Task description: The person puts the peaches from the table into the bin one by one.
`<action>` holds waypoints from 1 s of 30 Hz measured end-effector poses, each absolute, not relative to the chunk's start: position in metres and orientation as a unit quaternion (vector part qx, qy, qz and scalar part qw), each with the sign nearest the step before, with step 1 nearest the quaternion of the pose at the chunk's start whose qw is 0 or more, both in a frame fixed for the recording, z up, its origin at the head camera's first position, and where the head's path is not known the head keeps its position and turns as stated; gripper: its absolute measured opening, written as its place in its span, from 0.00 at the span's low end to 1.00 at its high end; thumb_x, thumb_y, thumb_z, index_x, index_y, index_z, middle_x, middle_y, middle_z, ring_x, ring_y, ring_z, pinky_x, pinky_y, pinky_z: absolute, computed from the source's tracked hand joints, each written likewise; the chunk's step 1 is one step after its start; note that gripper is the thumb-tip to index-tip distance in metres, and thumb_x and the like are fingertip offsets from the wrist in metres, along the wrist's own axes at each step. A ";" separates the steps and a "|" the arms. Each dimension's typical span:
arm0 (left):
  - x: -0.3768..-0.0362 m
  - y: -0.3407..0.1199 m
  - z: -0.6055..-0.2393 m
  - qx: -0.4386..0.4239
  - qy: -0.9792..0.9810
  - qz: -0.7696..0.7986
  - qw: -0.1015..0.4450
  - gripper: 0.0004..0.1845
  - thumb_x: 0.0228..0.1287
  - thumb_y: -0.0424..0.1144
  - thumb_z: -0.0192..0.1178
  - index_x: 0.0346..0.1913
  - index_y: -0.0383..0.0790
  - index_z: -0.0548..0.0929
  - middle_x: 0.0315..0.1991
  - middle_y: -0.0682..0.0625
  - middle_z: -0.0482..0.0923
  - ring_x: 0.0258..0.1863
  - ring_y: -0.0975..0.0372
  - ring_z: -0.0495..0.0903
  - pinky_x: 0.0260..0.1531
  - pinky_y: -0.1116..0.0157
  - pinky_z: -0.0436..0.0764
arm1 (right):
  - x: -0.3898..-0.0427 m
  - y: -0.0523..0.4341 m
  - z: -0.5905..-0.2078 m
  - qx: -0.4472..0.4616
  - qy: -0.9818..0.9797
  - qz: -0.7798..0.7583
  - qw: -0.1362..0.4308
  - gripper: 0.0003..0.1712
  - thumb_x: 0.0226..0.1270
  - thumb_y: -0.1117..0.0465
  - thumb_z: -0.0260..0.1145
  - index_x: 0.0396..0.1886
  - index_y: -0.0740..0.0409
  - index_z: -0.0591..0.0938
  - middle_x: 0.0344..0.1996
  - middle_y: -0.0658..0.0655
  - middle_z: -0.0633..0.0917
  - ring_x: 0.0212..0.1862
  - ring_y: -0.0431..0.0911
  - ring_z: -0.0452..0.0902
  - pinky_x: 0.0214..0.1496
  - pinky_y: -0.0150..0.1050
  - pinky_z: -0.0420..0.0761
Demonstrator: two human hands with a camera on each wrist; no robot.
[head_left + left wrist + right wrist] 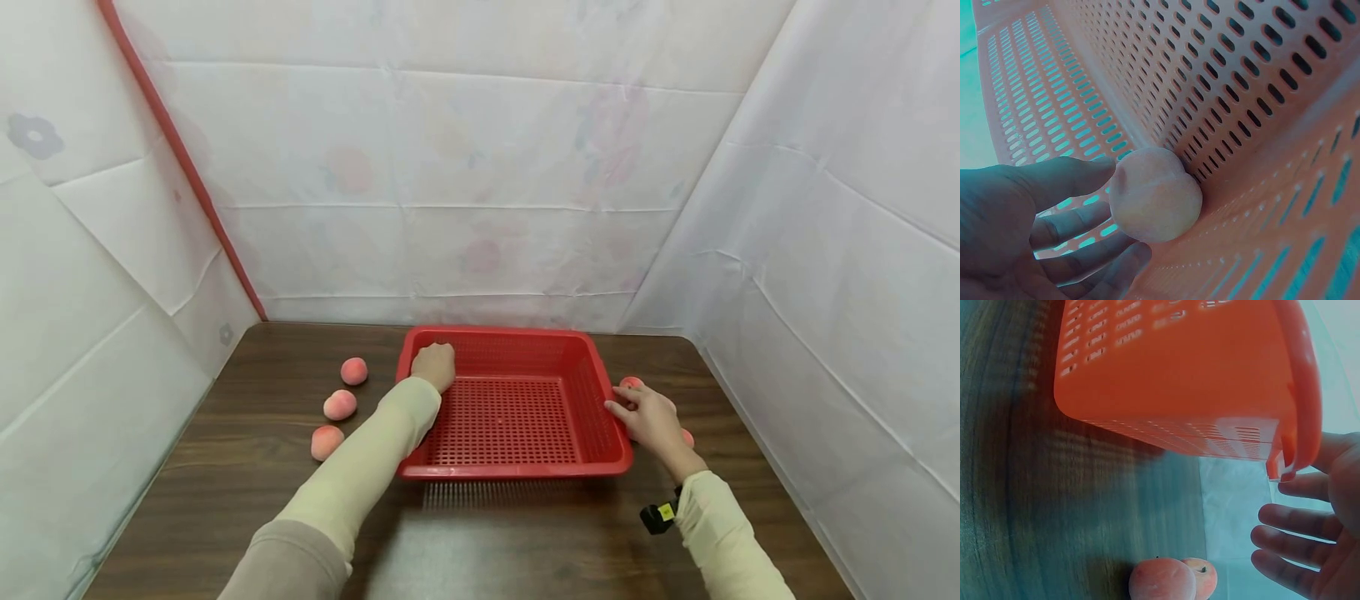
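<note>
A red perforated basket (517, 408) sits on the dark wooden table (247, 467), close to the table's far edge and about midway between its left and right edges. The left hand (433, 365) reaches into the basket's far left corner; in the left wrist view its fingers (1060, 181) are stretched out and lightly touch a peach (1155, 195) that lies on the basket floor against the slotted wall, without curling round it. The right hand (651, 417) rests at the basket's right rim, outside it; the right wrist view shows the fingers (1297, 522) spread and relaxed beside the rim's edge, gripping nothing, and whether they touch the plastic cannot be told. Two more peaches (1172, 579) lie on the table just beside this hand, touching each other, between the basket's right wall and the table's right edge; in the head view they are largely hidden behind the hand. Three further peaches lie on the table left of the basket, in a loose line running from the far side toward the near side: one (354, 371) farthest, one (340, 405) in the middle, one (326, 442) nearest. Both arms wear pale cream sleeves (360, 467), and a small black device (660, 515) is strapped at the right wrist.
</note>
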State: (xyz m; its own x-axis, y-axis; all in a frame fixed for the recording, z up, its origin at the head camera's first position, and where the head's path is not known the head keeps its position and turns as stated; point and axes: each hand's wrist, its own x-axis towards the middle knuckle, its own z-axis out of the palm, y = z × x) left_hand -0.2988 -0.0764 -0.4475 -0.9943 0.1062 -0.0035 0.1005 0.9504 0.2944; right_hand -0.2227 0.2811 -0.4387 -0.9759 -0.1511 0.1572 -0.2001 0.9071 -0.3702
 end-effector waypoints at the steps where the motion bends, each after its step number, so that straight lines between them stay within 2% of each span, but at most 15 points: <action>1: -0.299 -0.077 -0.448 0.054 0.988 0.147 0.011 0.12 0.69 0.28 0.50 0.31 0.34 0.82 0.31 0.38 0.84 0.35 0.45 0.85 0.34 0.52 0.85 | -0.222 0.281 -0.438 0.090 -0.975 0.196 0.061 0.24 0.65 0.53 0.67 0.54 0.64 0.83 0.39 0.63 0.86 0.34 0.48 0.81 0.42 0.50 0.77; 3: -0.300 -0.077 -0.448 0.055 0.987 0.149 0.018 0.11 0.69 0.28 0.50 0.30 0.34 0.81 0.29 0.39 0.83 0.31 0.48 0.85 0.30 0.55 0.83 | -0.222 0.281 -0.438 0.089 -0.974 0.198 0.060 0.24 0.65 0.52 0.67 0.54 0.64 0.83 0.39 0.64 0.86 0.33 0.48 0.81 0.42 0.49 0.78; 6: -0.301 -0.079 -0.447 0.056 0.985 0.158 0.030 0.11 0.68 0.28 0.51 0.28 0.35 0.80 0.24 0.41 0.80 0.24 0.54 0.81 0.23 0.61 0.76 | -0.221 0.280 -0.437 0.087 -0.973 0.209 0.052 0.25 0.66 0.53 0.67 0.55 0.65 0.82 0.41 0.65 0.85 0.33 0.47 0.82 0.39 0.46 0.80; 10: -0.301 -0.081 -0.442 0.056 0.983 0.172 0.039 0.09 0.65 0.28 0.53 0.26 0.36 0.78 0.23 0.42 0.79 0.20 0.58 0.71 0.22 0.63 0.68 | -0.221 0.280 -0.437 0.083 -0.969 0.229 0.038 0.26 0.67 0.53 0.66 0.57 0.66 0.80 0.45 0.68 0.84 0.34 0.46 0.83 0.36 0.42 0.82; 15: -0.298 -0.084 -0.432 0.061 0.980 0.188 0.033 0.07 0.63 0.32 0.60 0.28 0.36 0.80 0.27 0.43 0.83 0.24 0.57 0.74 0.26 0.62 0.73 | -0.221 0.278 -0.436 0.076 -0.971 0.226 0.036 0.26 0.67 0.53 0.66 0.58 0.66 0.80 0.47 0.68 0.84 0.35 0.48 0.83 0.35 0.42 0.81; 19: -0.296 -0.084 -0.426 0.060 0.977 0.202 0.033 0.07 0.62 0.35 0.64 0.28 0.37 0.82 0.27 0.44 0.84 0.25 0.57 0.77 0.28 0.61 0.76 | -0.219 0.277 -0.435 0.076 -0.972 0.220 0.040 0.26 0.67 0.53 0.65 0.59 0.64 0.80 0.49 0.68 0.84 0.40 0.52 0.83 0.37 0.45 0.81; 23: -0.295 -0.084 -0.421 0.069 0.978 0.197 0.018 0.09 0.61 0.36 0.65 0.25 0.37 0.81 0.24 0.45 0.83 0.23 0.58 0.75 0.27 0.59 0.78 | -0.219 0.278 -0.435 0.077 -0.972 0.219 0.037 0.27 0.68 0.52 0.65 0.60 0.64 0.79 0.53 0.68 0.82 0.44 0.56 0.83 0.41 0.48 0.82; 27: -0.293 -0.086 -0.415 0.081 0.979 0.189 0.003 0.15 0.61 0.39 0.66 0.19 0.40 0.78 0.18 0.47 0.78 0.20 0.59 0.74 0.27 0.59 0.78 | -0.220 0.279 -0.436 0.081 -0.971 0.224 0.026 0.28 0.68 0.52 0.64 0.62 0.64 0.78 0.53 0.69 0.81 0.40 0.53 0.84 0.39 0.47 0.82; 30: -0.289 -0.087 -0.409 0.083 0.978 0.189 0.008 0.16 0.62 0.42 0.66 0.19 0.41 0.77 0.17 0.49 0.77 0.20 0.58 0.75 0.27 0.59 0.78 | -0.220 0.280 -0.437 0.087 -0.971 0.222 0.026 0.28 0.69 0.52 0.64 0.63 0.64 0.77 0.54 0.69 0.81 0.42 0.54 0.84 0.41 0.48 0.82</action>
State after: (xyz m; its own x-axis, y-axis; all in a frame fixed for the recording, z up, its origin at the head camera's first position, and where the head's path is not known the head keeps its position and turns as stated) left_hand -0.2893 -0.0871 -0.4088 -0.9860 0.1662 0.0161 0.1603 0.9150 0.3704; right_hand -0.2204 0.2797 -0.4371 -0.9836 -0.1574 0.0881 -0.1800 0.8864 -0.4266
